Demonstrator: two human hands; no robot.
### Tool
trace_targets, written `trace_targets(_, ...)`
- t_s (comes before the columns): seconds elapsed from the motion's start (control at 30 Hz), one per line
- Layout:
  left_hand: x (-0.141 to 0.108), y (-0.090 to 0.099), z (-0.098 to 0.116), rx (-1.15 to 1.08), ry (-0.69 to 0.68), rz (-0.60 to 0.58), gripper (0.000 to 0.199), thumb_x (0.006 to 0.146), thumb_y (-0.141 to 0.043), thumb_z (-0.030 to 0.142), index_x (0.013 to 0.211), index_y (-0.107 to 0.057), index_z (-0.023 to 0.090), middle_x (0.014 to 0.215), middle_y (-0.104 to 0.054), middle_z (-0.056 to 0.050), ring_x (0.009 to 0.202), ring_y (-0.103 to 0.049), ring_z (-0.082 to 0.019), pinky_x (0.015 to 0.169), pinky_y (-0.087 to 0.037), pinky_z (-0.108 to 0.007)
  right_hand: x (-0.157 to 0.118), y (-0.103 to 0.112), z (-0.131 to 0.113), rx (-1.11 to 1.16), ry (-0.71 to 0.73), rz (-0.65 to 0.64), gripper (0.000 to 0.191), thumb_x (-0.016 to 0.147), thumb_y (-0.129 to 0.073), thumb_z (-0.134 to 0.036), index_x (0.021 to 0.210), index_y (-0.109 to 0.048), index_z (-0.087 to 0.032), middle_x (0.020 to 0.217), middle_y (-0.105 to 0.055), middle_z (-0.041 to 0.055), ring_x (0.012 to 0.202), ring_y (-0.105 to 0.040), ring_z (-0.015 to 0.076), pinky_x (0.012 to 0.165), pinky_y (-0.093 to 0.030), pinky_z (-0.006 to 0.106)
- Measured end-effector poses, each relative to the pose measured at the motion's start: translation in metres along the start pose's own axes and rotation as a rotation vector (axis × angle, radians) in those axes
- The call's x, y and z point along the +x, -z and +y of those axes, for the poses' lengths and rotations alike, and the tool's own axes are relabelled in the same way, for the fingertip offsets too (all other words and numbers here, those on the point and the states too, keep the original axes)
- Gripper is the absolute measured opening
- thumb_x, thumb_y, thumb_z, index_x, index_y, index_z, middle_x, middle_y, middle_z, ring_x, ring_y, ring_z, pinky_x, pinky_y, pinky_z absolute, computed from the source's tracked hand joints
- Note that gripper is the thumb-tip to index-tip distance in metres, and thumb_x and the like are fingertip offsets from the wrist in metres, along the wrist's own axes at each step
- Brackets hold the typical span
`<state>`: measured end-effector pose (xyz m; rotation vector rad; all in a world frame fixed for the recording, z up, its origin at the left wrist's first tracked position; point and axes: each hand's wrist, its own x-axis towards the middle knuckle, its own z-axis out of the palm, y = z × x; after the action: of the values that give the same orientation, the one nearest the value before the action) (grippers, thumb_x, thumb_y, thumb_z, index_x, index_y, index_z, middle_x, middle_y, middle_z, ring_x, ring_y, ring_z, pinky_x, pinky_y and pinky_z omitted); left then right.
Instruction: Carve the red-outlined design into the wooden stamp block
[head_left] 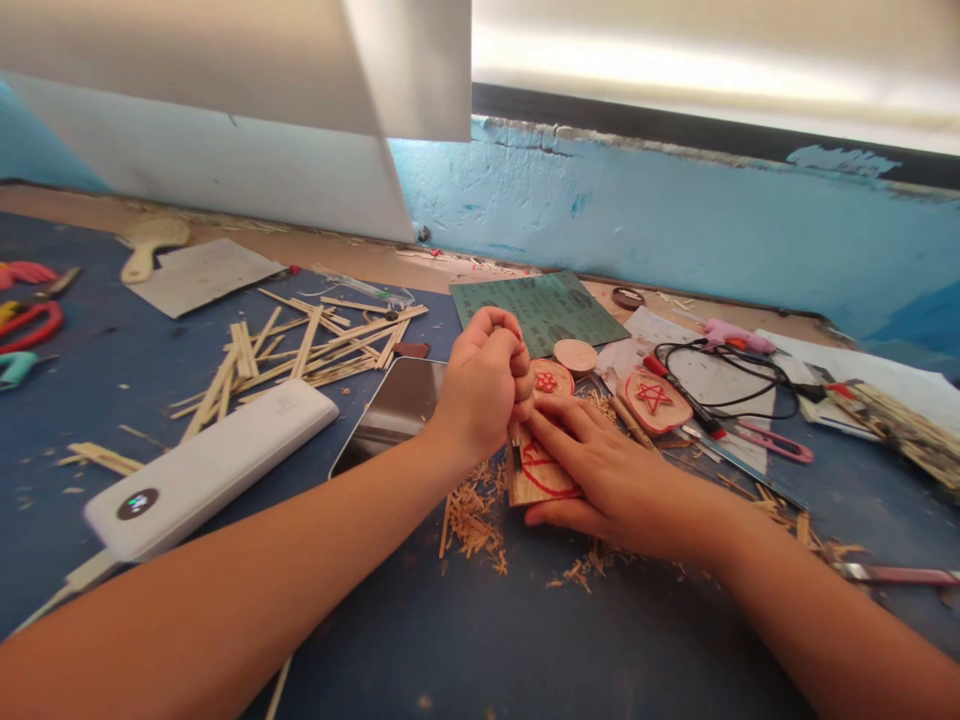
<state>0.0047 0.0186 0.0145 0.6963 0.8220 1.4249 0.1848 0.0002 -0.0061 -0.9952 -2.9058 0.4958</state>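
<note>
A wooden block (545,478) with red curved lines lies on the blue table. My left hand (489,388) is closed in a fist above its left edge, wrapped round a tool whose narrow metal part (515,452) points down onto the wood; the handle is hidden in the fist. My right hand (600,465) lies over the block's right side, fingers stretched and touching the wood near the left fist. Wood shavings (474,515) are heaped left of the block. Behind it is a wooden piece with a red flower (551,378).
A phone (390,415) and a white power bank (214,470) lie left, with wooden sticks (304,345) behind. At right are a red-star wood piece (658,402), a black cable (750,372) and a pink cutter (776,441). Green sandpaper (540,310) lies behind the hands.
</note>
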Motion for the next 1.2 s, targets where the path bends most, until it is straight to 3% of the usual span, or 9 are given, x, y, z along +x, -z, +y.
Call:
trace_targets(0.13, -0.001, -0.001, -0.003, 0.027, -0.02, -0.046, 0.019, 0.085, -0.049, 0.01, 0.086, -0.04, 0.026, 0.055, -0.031, 0.012, 0.037, -0.021, -0.006, 0.036, -0.019, -0.013, 0.001, 0.001, 0.0, -0.023, 0.003, -0.01, 0.092, 0.103, -0.056, -0.07, 0.171, -0.033, -0.012, 0.172, -0.038, 0.0252, 0.162, -0.033, 0.0426, 0.128, -0.041, 0.067)
trace_targets(0.33, -0.006, -0.003, -0.012, 0.014, 0.055, -0.051, 0.019, 0.085, -0.05, 0.011, 0.088, -0.04, 0.027, 0.054, -0.032, 0.012, 0.038, -0.02, -0.006, 0.036, -0.02, -0.014, 0.001, 0.003, -0.001, -0.016, 0.031, 0.02, 0.078, 0.102, -0.059, -0.07, 0.156, -0.052, -0.014, 0.165, -0.044, 0.0239, 0.156, -0.04, 0.0418, 0.126, -0.044, 0.067)
trace_targets(0.47, -0.009, -0.004, -0.012, 0.01, 0.101, -0.05, 0.019, 0.086, -0.048, 0.01, 0.088, -0.04, 0.027, 0.053, -0.032, 0.012, 0.038, -0.019, -0.006, 0.034, -0.02, -0.013, 0.001, 0.003, -0.002, 0.002, 0.035, 0.031, 0.074, 0.102, -0.06, -0.07, 0.151, -0.055, -0.016, 0.16, -0.049, 0.0241, 0.155, -0.042, 0.0417, 0.125, -0.045, 0.068)
trace_targets(0.57, -0.008, -0.003, -0.007, 0.006, 0.105, -0.077, 0.019, 0.087, -0.046, 0.009, 0.086, -0.039, 0.026, 0.053, -0.03, 0.012, 0.038, -0.018, -0.006, 0.033, -0.021, -0.012, 0.001, 0.003, -0.002, 0.016, -0.002, -0.001, 0.079, 0.101, -0.059, -0.071, 0.158, -0.051, -0.016, 0.166, -0.044, 0.0238, 0.157, -0.04, 0.0415, 0.127, -0.043, 0.067)
trace_targets(0.77, -0.001, 0.001, 0.004, 0.02, 0.031, -0.021, 0.02, 0.088, -0.045, 0.006, 0.084, -0.039, 0.026, 0.053, -0.03, 0.012, 0.038, -0.019, -0.006, 0.033, -0.018, -0.012, -0.002, 0.001, -0.002, 0.008, -0.075, -0.071, 0.1, 0.102, -0.054, -0.075, 0.176, -0.022, -0.015, 0.179, -0.023, 0.0219, 0.167, -0.024, 0.0416, 0.133, -0.035, 0.063)
trace_targets(1.2, 0.001, 0.002, 0.002, -0.008, 0.002, -0.011, 0.02, 0.087, -0.045, 0.007, 0.085, -0.038, 0.026, 0.053, -0.03, 0.012, 0.037, -0.017, -0.006, 0.033, -0.018, -0.012, -0.001, -0.001, -0.001, 0.006, -0.081, -0.081, 0.103, 0.102, -0.053, -0.075, 0.177, -0.017, -0.014, 0.18, -0.02, 0.0246, 0.167, -0.023, 0.0444, 0.131, -0.035, 0.067)
